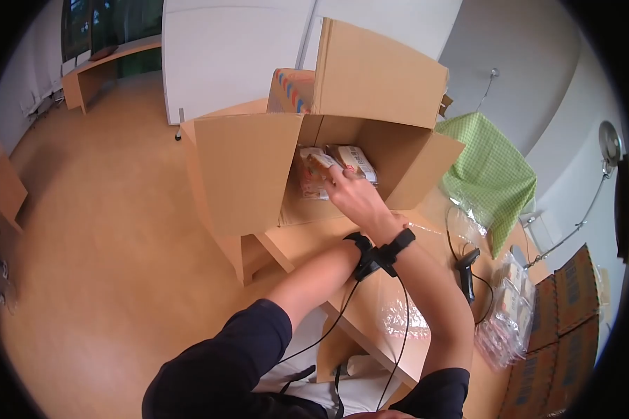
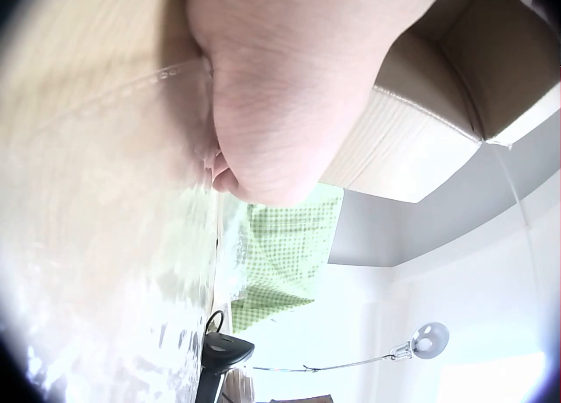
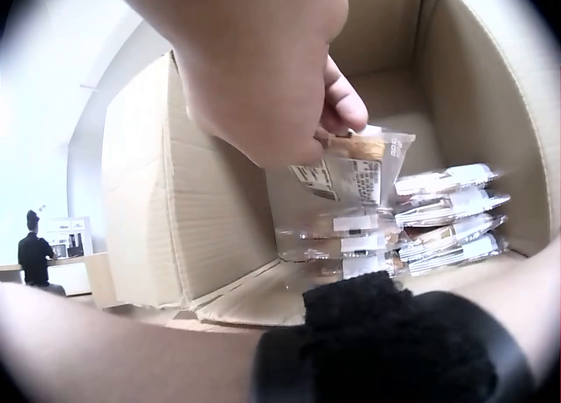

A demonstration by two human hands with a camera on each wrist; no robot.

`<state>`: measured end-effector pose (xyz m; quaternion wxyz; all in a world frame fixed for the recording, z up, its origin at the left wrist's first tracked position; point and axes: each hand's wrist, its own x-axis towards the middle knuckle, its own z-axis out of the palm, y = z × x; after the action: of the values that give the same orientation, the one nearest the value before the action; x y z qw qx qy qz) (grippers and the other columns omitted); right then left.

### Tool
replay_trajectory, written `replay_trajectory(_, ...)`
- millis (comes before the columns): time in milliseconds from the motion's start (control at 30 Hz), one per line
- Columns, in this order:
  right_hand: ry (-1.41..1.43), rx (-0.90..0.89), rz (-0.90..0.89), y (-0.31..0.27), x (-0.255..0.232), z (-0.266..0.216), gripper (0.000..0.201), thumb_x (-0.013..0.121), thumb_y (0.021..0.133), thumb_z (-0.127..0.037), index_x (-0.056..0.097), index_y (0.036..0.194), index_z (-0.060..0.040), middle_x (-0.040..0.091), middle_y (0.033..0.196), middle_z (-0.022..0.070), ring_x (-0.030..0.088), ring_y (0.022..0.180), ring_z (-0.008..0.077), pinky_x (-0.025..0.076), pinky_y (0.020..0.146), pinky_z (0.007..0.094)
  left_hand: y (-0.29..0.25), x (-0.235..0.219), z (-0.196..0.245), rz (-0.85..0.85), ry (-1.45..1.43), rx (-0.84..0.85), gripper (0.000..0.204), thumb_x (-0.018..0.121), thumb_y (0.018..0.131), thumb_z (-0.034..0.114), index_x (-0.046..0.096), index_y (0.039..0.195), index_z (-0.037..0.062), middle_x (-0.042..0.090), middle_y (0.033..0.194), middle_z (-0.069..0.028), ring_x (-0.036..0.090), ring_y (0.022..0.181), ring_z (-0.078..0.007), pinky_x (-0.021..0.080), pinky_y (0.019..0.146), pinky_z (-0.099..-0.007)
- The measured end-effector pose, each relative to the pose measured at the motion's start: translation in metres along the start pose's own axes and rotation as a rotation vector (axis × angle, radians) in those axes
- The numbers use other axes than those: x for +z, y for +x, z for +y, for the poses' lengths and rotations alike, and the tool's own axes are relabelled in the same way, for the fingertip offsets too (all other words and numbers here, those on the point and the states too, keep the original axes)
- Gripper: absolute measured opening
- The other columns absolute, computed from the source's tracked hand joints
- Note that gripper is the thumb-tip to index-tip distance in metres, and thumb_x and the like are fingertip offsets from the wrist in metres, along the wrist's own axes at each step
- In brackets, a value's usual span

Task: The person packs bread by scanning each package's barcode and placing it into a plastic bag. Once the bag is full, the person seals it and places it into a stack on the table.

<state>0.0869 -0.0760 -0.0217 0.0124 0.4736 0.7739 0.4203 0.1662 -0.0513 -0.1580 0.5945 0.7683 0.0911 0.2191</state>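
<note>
Inside the open cardboard box (image 1: 251, 167), my right hand (image 1: 360, 199) pinches a clear-wrapped packet of brown food (image 3: 359, 149) with a printed label. The right wrist view shows this packet tilted over a stack of similar packets (image 3: 351, 245). A second stack of packets (image 3: 451, 219) lies beside it against the box wall. My left hand (image 2: 280, 96) is low over the table, its fingertips curled in at a clear plastic bag (image 2: 105, 193); I cannot tell whether they grip it. In the head view the right wrist mostly hides that hand.
Right of the box hangs a green checked cloth (image 1: 489, 174). A black handheld scanner (image 1: 467, 272) with a cable stands on the table. Further right are bagged packets (image 1: 510, 314) and stacked brown cartons (image 1: 555, 342). Behind the box sits another carton (image 1: 286, 91). My forearms cross.
</note>
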Motion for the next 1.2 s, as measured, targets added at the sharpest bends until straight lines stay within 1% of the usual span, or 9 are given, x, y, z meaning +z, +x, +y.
replay_trajectory(67, 0.041, -0.022, -0.037, 0.005, 0.006, -0.004, 0.012, 0.063, 0.077, -0.010, 0.067, 0.086, -0.0059, 0.057, 0.097, 0.0109, 0.065, 0.083, 0.0201, 0.058, 0.062, 0.0289, 0.000, 0.002, -0.002, -0.023, 0.026, -0.046, 0.011, 0.065, 0.075, 0.016, 0.065, 0.079, 0.0065, 0.063, 0.068, -0.0057, 0.064, 0.069, -0.0199, 0.050, 0.069, -0.0339)
replay_trajectory(167, 0.146, 0.004, -0.152, 0.010, 0.027, -0.011, 0.021, 0.061, 0.078, -0.011, 0.072, 0.094, -0.0038, 0.061, 0.114, 0.0202, 0.067, 0.085, 0.0246, 0.058, 0.067, 0.0332, 0.000, 0.008, 0.003, 0.088, 0.358, 0.162, 0.015, 0.061, 0.074, 0.013, 0.070, 0.084, 0.0061, 0.068, 0.079, -0.0159, 0.067, 0.075, -0.0294, 0.053, 0.068, -0.0376)
replay_trajectory(400, 0.228, 0.129, -0.291, -0.007, 0.010, -0.017, 0.014, 0.059, 0.076, -0.011, 0.066, 0.083, -0.0005, 0.052, 0.135, 0.0296, 0.068, 0.092, 0.0345, 0.057, 0.080, 0.0379, 0.017, 0.019, -0.025, 0.076, 0.340, 0.215, 0.014, 0.059, 0.076, 0.011, 0.070, 0.084, 0.0060, 0.069, 0.079, -0.0153, 0.068, 0.076, -0.0301, 0.053, 0.069, -0.0388)
replay_trajectory(500, 0.436, 0.225, -0.151, -0.039, -0.026, -0.017, 0.009, 0.061, 0.075, -0.011, 0.064, 0.078, -0.0025, 0.060, 0.124, 0.0211, 0.068, 0.085, 0.0347, 0.056, 0.077, 0.0422, 0.010, 0.033, -0.016, 0.499, 0.359, 0.087, 0.013, 0.066, 0.077, 0.023, 0.065, 0.078, 0.0100, 0.065, 0.074, -0.0074, 0.061, 0.066, -0.0244, 0.047, 0.059, -0.0398)
replay_trajectory(567, 0.391, 0.308, -0.211, -0.068, -0.061, -0.012, 0.010, 0.062, 0.076, -0.011, 0.065, 0.080, -0.0029, 0.063, 0.119, 0.0176, 0.067, 0.084, 0.0339, 0.055, 0.076, 0.0419, -0.010, 0.040, -0.007, 0.735, -0.146, 0.522, 0.011, 0.063, 0.082, 0.019, 0.065, 0.079, 0.0089, 0.065, 0.078, -0.0104, 0.063, 0.074, -0.0282, 0.049, 0.064, -0.0401)
replay_trajectory(667, 0.591, 0.534, -0.232, -0.134, -0.085, -0.004, 0.010, 0.063, 0.079, -0.012, 0.067, 0.085, -0.0038, 0.067, 0.105, 0.0111, 0.066, 0.086, 0.0339, 0.053, 0.075, 0.0419, 0.006, -0.002, 0.001, 0.234, 0.364, 0.282, 0.012, 0.060, 0.085, 0.014, 0.068, 0.087, 0.0041, 0.065, 0.095, -0.0175, 0.062, 0.094, -0.0336, 0.049, 0.084, -0.0416)
replay_trajectory(900, 0.627, 1.093, -0.394, -0.293, -0.119, 0.018, 0.018, 0.064, 0.083, -0.019, 0.070, 0.085, -0.0023, 0.069, 0.090, 0.0176, 0.066, 0.079, 0.0362, 0.053, 0.073, 0.0428, -0.009, 0.003, 0.016, 0.201, 0.448, 0.360, 0.016, 0.056, 0.080, 0.007, 0.066, 0.090, -0.0015, 0.066, 0.094, -0.0194, 0.060, 0.096, -0.0364, 0.050, 0.085, -0.0431)
replay_trajectory(1033, 0.590, 1.282, -0.656, -0.348, -0.128, 0.007, 0.031, 0.067, 0.082, -0.030, 0.069, 0.087, -0.0001, 0.069, 0.091, 0.0212, 0.067, 0.085, 0.0387, 0.053, 0.077, 0.0449, -0.005, 0.003, 0.011, 0.187, 0.515, 0.314, 0.021, 0.060, 0.079, 0.012, 0.067, 0.095, 0.0002, 0.067, 0.098, -0.0181, 0.060, 0.099, -0.0360, 0.049, 0.088, -0.0416)
replay_trajectory(1200, 0.422, 1.370, -0.656, -0.360, -0.117, -0.014, 0.053, 0.074, 0.077, -0.043, 0.064, 0.093, 0.0064, 0.067, 0.092, 0.0251, 0.067, 0.090, 0.0387, 0.053, 0.078, 0.0433, -0.011, 0.000, 0.020, 0.219, 0.689, 0.282, 0.030, 0.066, 0.081, 0.021, 0.067, 0.101, -0.0013, 0.067, 0.105, -0.0179, 0.057, 0.105, -0.0366, 0.046, 0.095, -0.0418)
